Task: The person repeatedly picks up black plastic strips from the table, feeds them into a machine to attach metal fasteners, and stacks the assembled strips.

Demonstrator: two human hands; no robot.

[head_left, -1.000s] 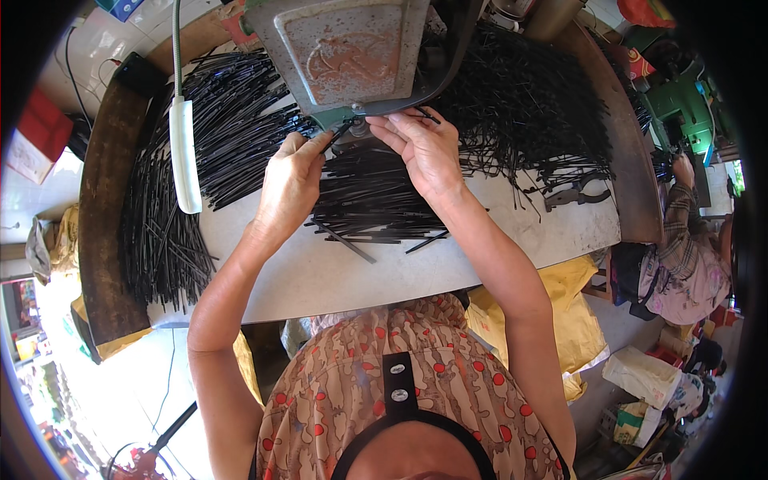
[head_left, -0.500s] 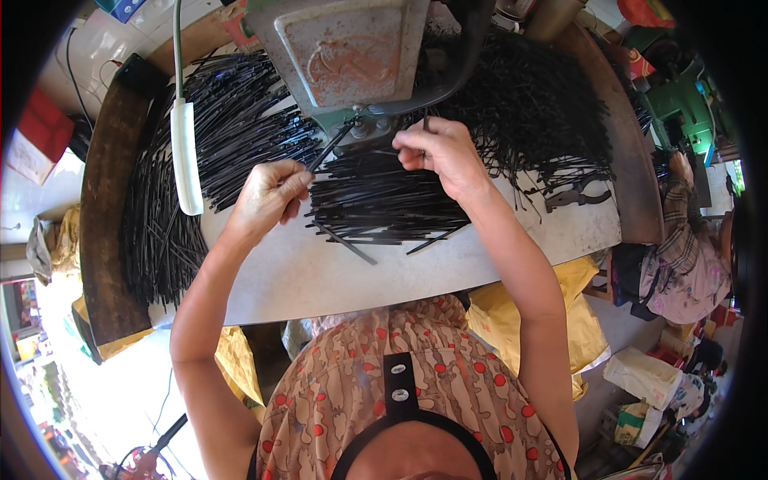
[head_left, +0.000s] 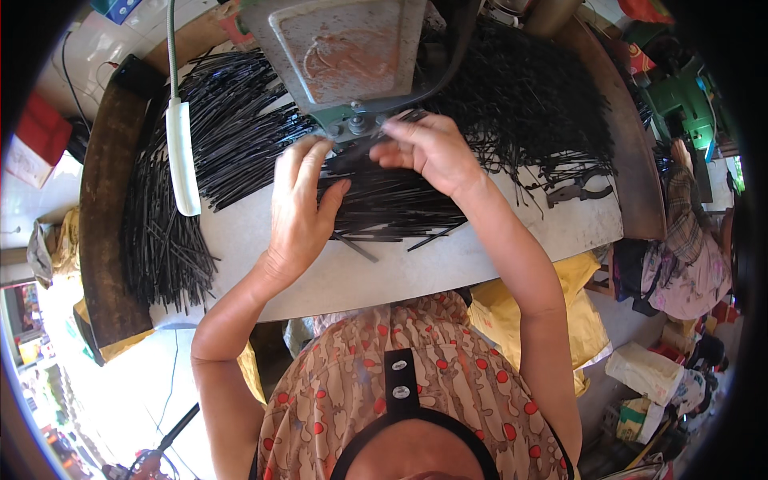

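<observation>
My left hand (head_left: pixel 302 210) reaches over a pile of thin black strips (head_left: pixel 396 204), its thumb and fingers apart. Its fingertips are slightly blurred, at the pile's left side. My right hand (head_left: pixel 428 152) is bent just below the head of a grey-green press machine (head_left: pixel 344 52). A dark, blurred end of a black strip (head_left: pixel 412 117) shows at its curled fingers; how far it reaches is hidden. Between both hands, in front of the bolted tool (head_left: pixel 358 124) under the press head, the strips look smeared by motion.
Long black strips (head_left: pixel 240 128) lie heaped on the left, and a denser tangled heap (head_left: pixel 528 104) on the right. Pliers (head_left: pixel 580 190) rest near the right edge of the pale tabletop (head_left: pixel 344 284). A white lamp (head_left: pixel 183 158) hangs at left. Another person's sleeve (head_left: pixel 682 200) shows far right.
My left hand has moved right and opened from its pinch on a black strip. That strip no longer shows slanting toward the press. My right hand has shifted slightly left and nearer.
</observation>
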